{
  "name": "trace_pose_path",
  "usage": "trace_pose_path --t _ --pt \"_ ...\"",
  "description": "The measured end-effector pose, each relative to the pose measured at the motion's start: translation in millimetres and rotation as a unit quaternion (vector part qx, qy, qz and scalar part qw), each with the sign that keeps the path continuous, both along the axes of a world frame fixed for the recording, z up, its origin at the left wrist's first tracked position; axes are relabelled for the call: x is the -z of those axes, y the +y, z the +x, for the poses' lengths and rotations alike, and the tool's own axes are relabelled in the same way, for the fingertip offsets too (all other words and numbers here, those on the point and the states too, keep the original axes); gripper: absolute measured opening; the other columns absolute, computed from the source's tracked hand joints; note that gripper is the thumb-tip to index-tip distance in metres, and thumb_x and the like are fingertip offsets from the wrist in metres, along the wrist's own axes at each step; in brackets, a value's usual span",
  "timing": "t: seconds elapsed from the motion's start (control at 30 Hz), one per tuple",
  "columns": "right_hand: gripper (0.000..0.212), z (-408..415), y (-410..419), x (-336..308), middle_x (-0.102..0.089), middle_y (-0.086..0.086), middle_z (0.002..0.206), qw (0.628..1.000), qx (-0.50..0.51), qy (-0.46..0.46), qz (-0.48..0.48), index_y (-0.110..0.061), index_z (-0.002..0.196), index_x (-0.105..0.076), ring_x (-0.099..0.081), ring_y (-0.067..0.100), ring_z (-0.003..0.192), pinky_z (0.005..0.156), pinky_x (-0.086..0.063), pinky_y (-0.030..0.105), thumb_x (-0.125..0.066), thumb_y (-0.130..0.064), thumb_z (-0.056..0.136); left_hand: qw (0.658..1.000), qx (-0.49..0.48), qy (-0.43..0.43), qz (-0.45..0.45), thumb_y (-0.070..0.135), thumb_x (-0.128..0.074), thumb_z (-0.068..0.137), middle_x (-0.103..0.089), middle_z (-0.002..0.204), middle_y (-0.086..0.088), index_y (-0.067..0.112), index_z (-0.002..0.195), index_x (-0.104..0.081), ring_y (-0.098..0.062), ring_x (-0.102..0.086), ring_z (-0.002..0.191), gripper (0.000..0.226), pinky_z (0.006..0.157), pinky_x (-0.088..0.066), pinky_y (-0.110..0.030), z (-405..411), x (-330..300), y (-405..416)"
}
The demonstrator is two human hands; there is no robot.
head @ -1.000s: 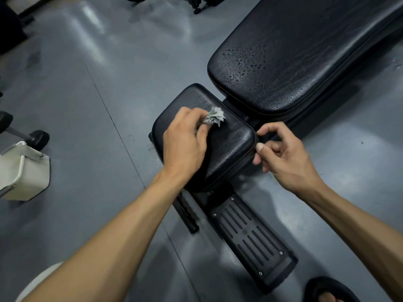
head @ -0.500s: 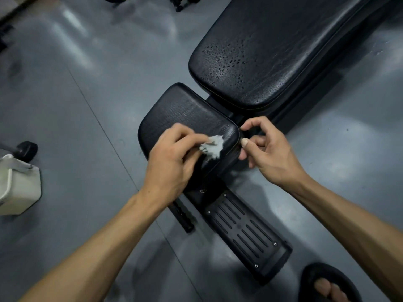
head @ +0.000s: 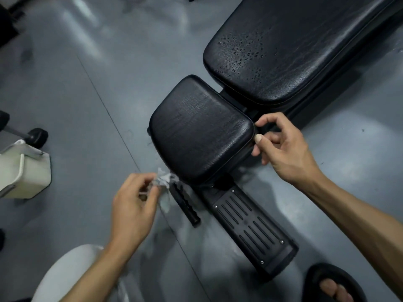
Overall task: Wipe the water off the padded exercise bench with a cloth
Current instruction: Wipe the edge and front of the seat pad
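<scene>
2 hands (head: 133,205) (head: 283,147), 2 bench pads (head: 200,129) (head: 294,46), 1 cloth (head: 164,179), 1 bucket (head: 24,171).

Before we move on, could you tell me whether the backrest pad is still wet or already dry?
Still wet. Water droplets bead across the near end of the backrest pad, while the seat pad shows none.

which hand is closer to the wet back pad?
Right. The right hand is at the seat pad's corner just below the back pad; the left hand, pinching the cloth, is off the seat's near edge.
</scene>
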State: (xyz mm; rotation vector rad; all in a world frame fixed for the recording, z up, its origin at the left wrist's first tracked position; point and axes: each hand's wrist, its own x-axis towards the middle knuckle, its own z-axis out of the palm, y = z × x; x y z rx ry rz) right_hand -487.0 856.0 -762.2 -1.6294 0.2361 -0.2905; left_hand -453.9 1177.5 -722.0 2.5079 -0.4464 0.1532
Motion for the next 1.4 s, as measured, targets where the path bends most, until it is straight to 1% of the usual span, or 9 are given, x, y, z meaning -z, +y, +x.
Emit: trace_pose_path --t 0.1,0.23,0.3,0.43,0.67,0.83,1.03,1.17,1.4 --pt "0.017 1.2 0.9 -0.6 -0.068 0.011 0.068 1.0 -0.008 -0.003 -0.002 -0.017 0.115 -0.052 -0.054 0.021 0.051 0.055 -0.049 0.03 -0.056 -0.006 0.102 0.98 -0.139 0.038 -0.136 0.023 -0.067 0.098 -0.066 0.085 0.008 0.025 0.095 -0.063 -0.011 -0.064 0.073 0.005 0.069 -0.052 -0.033 20.1 -2.7 -25.2" --pt "0.018 1.2 0.8 -0.6 -0.067 0.011 0.069 1.0 -0.007 -0.011 -0.005 -0.016 0.115 -0.051 -0.054 0.019 0.051 0.053 -0.048 0.025 -0.057 -0.005 0.102 0.943 -0.221 0.088 -0.232 0.021 -0.062 0.098 -0.065 0.081 0.01 0.019 0.102 -0.061 -0.007 -0.056 0.066 0.004 0.069 -0.049 -0.033 21.4 10.8 -55.6" --pt "0.019 1.6 1.6 0.4 -0.067 0.011 0.068 1.0 -0.007 -0.013 -0.006 -0.017 0.115 -0.051 -0.053 0.019 0.05 0.052 -0.047 0.023 -0.057 -0.004 0.102 0.936 -0.224 0.098 -0.253 0.013 -0.058 0.101 -0.064 0.078 0.015 0.019 0.101 -0.06 -0.001 -0.054 0.066 0.006 0.067 -0.046 -0.023 -3.4 13.4 -66.8" --pt "0.019 2.2 0.3 -1.1 -0.065 0.013 0.068 1.0 -0.01 -0.015 0.002 -0.013 0.116 -0.05 -0.052 0.019 0.049 0.051 -0.045 0.021 -0.056 -0.002 0.102 0.943 -0.125 0.116 -0.287 0.003 -0.057 0.102 -0.066 0.078 0.016 0.015 0.101 -0.06 -0.002 -0.062 0.072 0.012 0.07 -0.048 -0.019 -54.2 3.7 -84.5" --pt "0.019 0.1 1.6 -2.8 -0.066 0.016 0.07 1.0 -0.012 -0.011 0.005 -0.015 0.116 -0.051 -0.053 0.018 0.051 0.052 -0.047 0.023 -0.056 -0.003 0.102 0.937 -0.243 0.068 -0.241 0.019 -0.058 0.101 -0.065 0.083 0.013 0.022 0.101 -0.058 -0.008 -0.056 0.07 0.003 0.07 -0.048 -0.034 8.2 17.6 -65.8" --pt "0.019 0.6 0.1 -3.4 -0.065 0.013 0.068 1.0 -0.019 -0.01 0.011 -0.017 0.114 -0.05 -0.052 0.018 0.049 0.051 -0.045 0.021 -0.055 -0.003 0.102 0.978 -0.122 0.03 -0.166 0.011 -0.06 0.099 -0.056 0.094 0.01 0.026 0.102 -0.062 -0.009 -0.059 0.083 0.015 0.071 -0.046 -0.021 -43.5 2.8 -84.1" --pt "0.022 1.1 -3.3 -5.0 -0.065 0.011 0.067 1.0 -0.026 -0.001 0.014 -0.022 0.111 -0.051 -0.052 0.017 0.049 0.052 -0.047 0.024 -0.054 -0.002 0.102 0.986 -0.122 -0.029 -0.106 0.017 -0.068 0.097 -0.057 0.091 0.009 0.024 0.098 -0.067 -0.003 -0.055 0.079 0.007 0.068 -0.037 -0.014 5.5 -12.9 -94.0" --pt "0.021 -0.1 -6.9 -9.7 -0.065 0.012 0.066 0.999 -0.032 0.016 -0.001 -0.022 0.111 -0.051 -0.052 0.02 0.051 0.053 -0.046 0.025 -0.054 -0.002 0.103 0.997 0.038 -0.027 -0.057 0.015 -0.069 0.096 -0.059 0.098 0.014 0.022 0.109 -0.072 -0.01 -0.059 0.088 0.015 0.074 -0.046 -0.023 -32.5 -19.0 -112.5" --pt "0.022 -2.2 -10.0 -16.4 -0.068 0.008 0.068 0.997 -0.043 0.047 -0.031 -0.032 0.111 -0.051 -0.057 0.019 0.053 0.064 -0.051 0.043 -0.056 -0.012 0.102 0.995 0.078 -0.058 -0.028 0.013 -0.071 0.095 -0.061 0.095 0.012 0.019 0.107 -0.073 -0.002 -0.055 0.082 0.014 0.077 -0.036 -0.007 42.2 -38.2 -148.6"
